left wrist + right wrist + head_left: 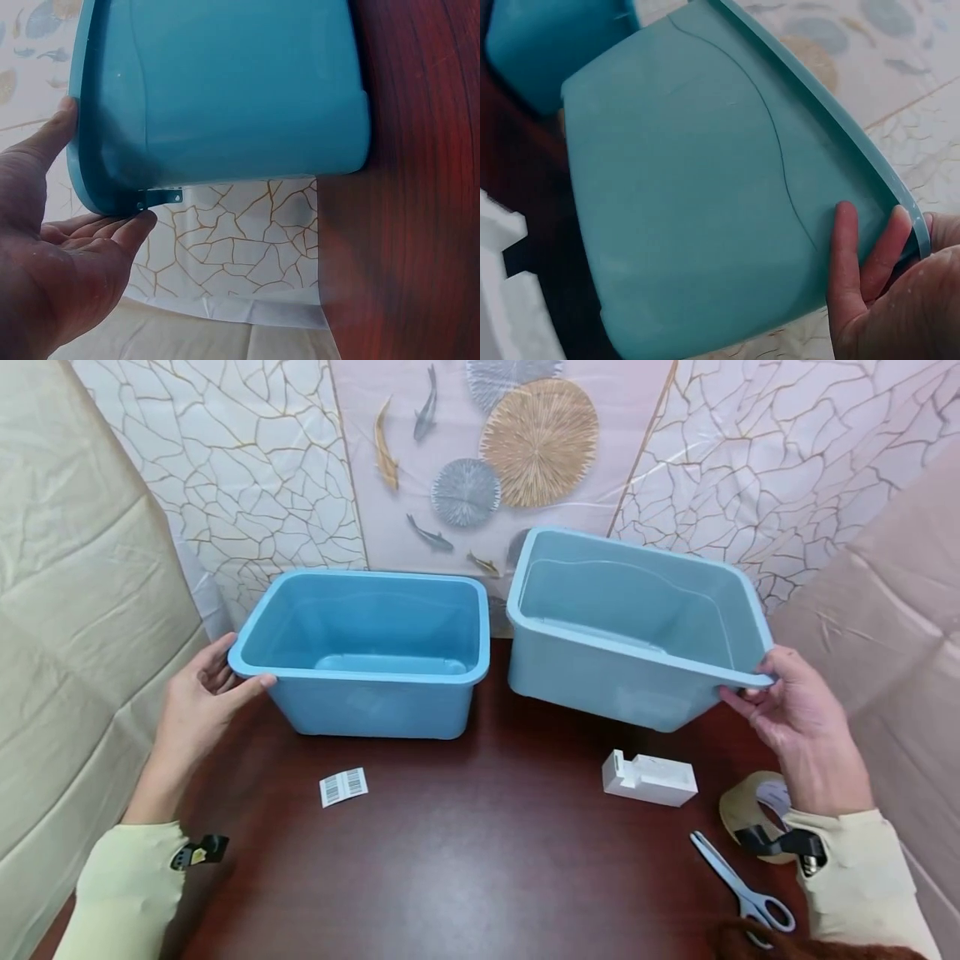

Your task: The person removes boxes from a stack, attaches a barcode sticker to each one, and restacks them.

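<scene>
A blue plastic bin point(375, 706) stands upright toward the back left of the table. My left hand point(204, 687) holds its near left corner, the thumb along the front rim and the fingers under the side rim point(88, 142). To the right is a paler blue-grey bin point(600, 668), tilted, its right end higher than the table. My right hand point(806, 718) grips that bin's near right rim corner. Two fingers point(845, 255) lie against the outer wall in the right wrist view. Both bins look empty inside.
A white tape dispenser point(651, 779) lies in front of the right bin. Near my right forearm are a roll of tape point(738, 810) and scissors point(738, 885). A barcode label point(343, 787) lies front left. Patterned sheeting point(255, 468) hangs behind the table.
</scene>
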Motion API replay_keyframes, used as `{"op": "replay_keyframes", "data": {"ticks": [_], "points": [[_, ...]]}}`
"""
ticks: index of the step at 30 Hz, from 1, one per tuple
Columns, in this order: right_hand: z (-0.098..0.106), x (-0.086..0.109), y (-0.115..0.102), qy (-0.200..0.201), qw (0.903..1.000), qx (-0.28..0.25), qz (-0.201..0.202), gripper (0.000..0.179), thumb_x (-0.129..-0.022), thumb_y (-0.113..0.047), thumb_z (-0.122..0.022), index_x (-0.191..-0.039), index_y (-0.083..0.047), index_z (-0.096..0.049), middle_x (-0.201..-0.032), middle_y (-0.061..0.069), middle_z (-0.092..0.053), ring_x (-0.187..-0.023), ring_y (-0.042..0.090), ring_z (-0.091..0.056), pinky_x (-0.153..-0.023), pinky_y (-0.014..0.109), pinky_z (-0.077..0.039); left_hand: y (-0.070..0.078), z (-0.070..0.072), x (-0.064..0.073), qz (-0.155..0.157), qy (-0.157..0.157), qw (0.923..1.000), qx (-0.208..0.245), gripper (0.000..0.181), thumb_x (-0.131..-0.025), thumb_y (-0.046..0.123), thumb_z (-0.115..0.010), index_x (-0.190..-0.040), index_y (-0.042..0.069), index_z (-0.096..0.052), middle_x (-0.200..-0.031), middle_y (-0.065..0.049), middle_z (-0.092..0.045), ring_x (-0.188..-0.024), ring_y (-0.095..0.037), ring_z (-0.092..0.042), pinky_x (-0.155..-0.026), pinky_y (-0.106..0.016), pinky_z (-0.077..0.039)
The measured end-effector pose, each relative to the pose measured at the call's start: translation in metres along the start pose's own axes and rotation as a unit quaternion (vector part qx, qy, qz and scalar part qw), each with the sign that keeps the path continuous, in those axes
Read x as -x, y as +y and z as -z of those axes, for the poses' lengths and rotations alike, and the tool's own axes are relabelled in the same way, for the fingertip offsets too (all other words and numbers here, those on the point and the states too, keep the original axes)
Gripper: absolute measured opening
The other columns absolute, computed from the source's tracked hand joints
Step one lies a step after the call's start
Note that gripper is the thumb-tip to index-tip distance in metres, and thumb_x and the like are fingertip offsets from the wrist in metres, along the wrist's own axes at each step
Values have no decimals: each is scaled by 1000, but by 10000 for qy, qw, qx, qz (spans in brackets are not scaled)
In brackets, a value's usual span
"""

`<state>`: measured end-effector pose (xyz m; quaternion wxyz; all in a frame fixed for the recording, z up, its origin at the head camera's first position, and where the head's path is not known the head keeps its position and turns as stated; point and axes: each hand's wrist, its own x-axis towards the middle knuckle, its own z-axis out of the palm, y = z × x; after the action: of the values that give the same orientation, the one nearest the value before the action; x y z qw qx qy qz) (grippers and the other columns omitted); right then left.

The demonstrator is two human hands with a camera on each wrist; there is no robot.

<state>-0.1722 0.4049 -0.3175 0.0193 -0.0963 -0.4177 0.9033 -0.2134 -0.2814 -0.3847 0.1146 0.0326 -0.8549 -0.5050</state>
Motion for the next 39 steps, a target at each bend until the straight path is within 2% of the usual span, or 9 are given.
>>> {"op": "replay_keyframes", "data": {"ticks": [5,9,13,17,22,27,33,37,39], "points": [[3,-4,17,66,9982,598,33,33,-98,11,-35,-84,-10,-56,-93,7,-76,-54,21,-66,-66,47,-66,1,0,1,-2,-4,10000,-79,95,-91,40,-83,-168,19,-31,-169,-13,-40,-154,-34,-45,-113,-28,-45],[6,-9,27,100,9960,886,-19,31,-98,10,-36,-86,-12,-55,-95,4,-74,-56,19,-68,-66,45,-65,2,0,2,42,-17,9999,-106,96,-91,42,-83,-168,19,-30,-170,-12,-39,-155,-34,-44,-115,-35,-44],[9,-12,35,159,9948,978,-246,29,-97,9,-34,-88,-13,-51,-92,3,-72,-57,17,-68,-67,43,-66,1,-1,1,37,-30,9999,-93,96,-92,42,-82,-169,21,-29,-171,-11,-38,-155,-33,-43,-115,-35,-43],[12,-13,38,241,9933,1040,-447,27,-97,8,-33,-89,-13,-48,-90,3,-69,-57,17,-67,-68,42,-66,1,-1,1,22,-47,10000,-69,95,-93,42,-81,-169,22,-28,-171,-10,-37,-155,-34,-43,-114,-31,-44],[17,-19,38,395,9872,1469,-482,24,-98,5,-37,-91,-16,-46,-93,0,-64,-61,14,-68,-69,39,-66,2,-1,2,26,-59,10000,-3,94,-93,40,-81,-169,23,-27,-172,-11,-37,-156,-33,-43,-112,-23,-44],[20,-27,33,447,9818,1773,-512,26,-97,5,-40,-89,-18,-49,-88,-2,-63,-59,12,-62,-69,37,-64,3,0,1,26,-23,10000,-35,95,-93,40,-81,-169,22,-28,-171,-12,-38,-155,-33,-44,-113,-25,-44],[30,-39,30,340,9800,1885,-542,24,-99,3,-46,-100,-20,-52,-89,-2,-66,-59,13,-60,-72,34,-61,5,0,-1,26,-52,9999,-87,97,-92,43,-81,-169,19,-27,-171,-12,-37,-155,-35,-42,-116,-33,-43],[26,-38,30,165,9882,1376,-655,18,-106,-4,-54,-114,-20,-52,-97,1,-70,-72,15,-68,-73,38,-65,3,0,1,17,-80,9999,-128,99,-92,44,-81,-169,17,-26,-171,-12,-37,-155,-36,-42,-115,-35,-43],[23,-37,32,194,9890,1305,-668,17,-107,-9,-59,-117,-21,-53,-101,1,-68,-78,16,-71,-73,41,-67,3,0,2,20,-97,9999,-101,98,-92,43,-81,-169,17,-25,-171,-12,-37,-155,-36,-42,-115,-36,-43]]}}
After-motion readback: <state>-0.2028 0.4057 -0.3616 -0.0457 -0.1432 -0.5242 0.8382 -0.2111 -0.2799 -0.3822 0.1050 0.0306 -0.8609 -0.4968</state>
